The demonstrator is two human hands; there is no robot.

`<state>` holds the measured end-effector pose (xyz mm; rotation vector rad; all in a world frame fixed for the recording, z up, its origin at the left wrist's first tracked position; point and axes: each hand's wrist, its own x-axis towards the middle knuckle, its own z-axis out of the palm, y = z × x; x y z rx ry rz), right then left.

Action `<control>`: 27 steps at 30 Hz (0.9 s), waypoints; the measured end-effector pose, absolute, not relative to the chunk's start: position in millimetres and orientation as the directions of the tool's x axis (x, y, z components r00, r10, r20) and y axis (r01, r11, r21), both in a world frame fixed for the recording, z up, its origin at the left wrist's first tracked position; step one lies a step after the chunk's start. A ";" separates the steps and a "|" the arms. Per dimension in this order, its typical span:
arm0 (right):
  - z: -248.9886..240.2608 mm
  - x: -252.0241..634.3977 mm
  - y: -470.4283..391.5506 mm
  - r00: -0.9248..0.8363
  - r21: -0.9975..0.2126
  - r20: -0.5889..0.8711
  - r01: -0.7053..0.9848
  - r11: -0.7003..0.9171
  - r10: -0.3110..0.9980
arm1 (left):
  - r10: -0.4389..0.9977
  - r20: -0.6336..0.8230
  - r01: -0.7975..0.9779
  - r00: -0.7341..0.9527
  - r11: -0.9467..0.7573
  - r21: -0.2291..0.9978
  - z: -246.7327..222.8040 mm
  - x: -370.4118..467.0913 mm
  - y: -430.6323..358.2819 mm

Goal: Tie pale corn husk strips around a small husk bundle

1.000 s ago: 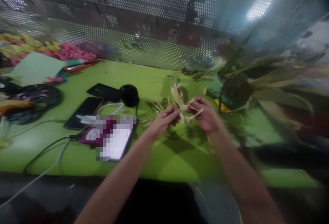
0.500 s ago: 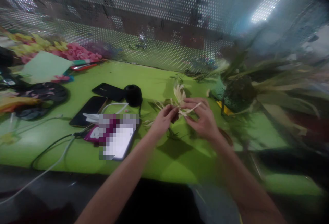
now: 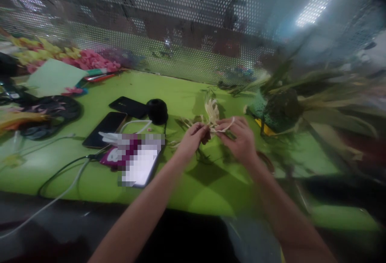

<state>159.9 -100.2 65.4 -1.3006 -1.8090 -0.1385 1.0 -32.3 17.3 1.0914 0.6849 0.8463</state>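
Observation:
Pale, dry leaf strips that look like corn husk [image 3: 212,110] stand up in a loose bunch between my two hands, above the green table [image 3: 187,194]. My left hand [image 3: 194,136] is closed, thumb and fingers pinching the base of the bunch. With bent fingers my right hand [image 3: 239,136] pinches one thin strip, which curls up over the fingers. Thin darker stems or leaves hang below my left hand. The fingertips partly hide the spot where the strips meet.
Left of my hands lie two dark phones [image 3: 104,129] [image 3: 128,107], a lit phone [image 3: 141,164], a black round object [image 3: 157,111] and cables. Pink and yellow pieces [image 3: 90,60] are heaped back left. A green pot-like object [image 3: 259,106] with long leaves stands right. Perforated metal [image 3: 181,50] rises behind.
My right hand has shifted slightly lower, its fingers drawn closer together on the strip. The strip now curls upward at its end. My left hand stays almost in place.

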 end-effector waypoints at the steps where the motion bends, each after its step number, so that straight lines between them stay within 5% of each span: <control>1: 65.6 159.9 -100.3 -0.058 -0.378 0.700 0.815 0.438 0.712 | 0.855 -0.062 -0.255 0.514 0.221 0.941 16.2 1.1 -32.0; 18: 57.1 161.4 -96.5 -0.035 -0.366 0.646 0.863 0.350 0.762 | 0.843 -0.012 -0.266 0.537 0.183 0.946 12.4 3.3 -32.0; 27: 53.0 160.8 -97.1 -0.073 -0.357 0.700 0.826 0.436 0.711 | 0.847 -0.037 -0.260 0.530 0.204 0.944 11.9 3.5 -30.1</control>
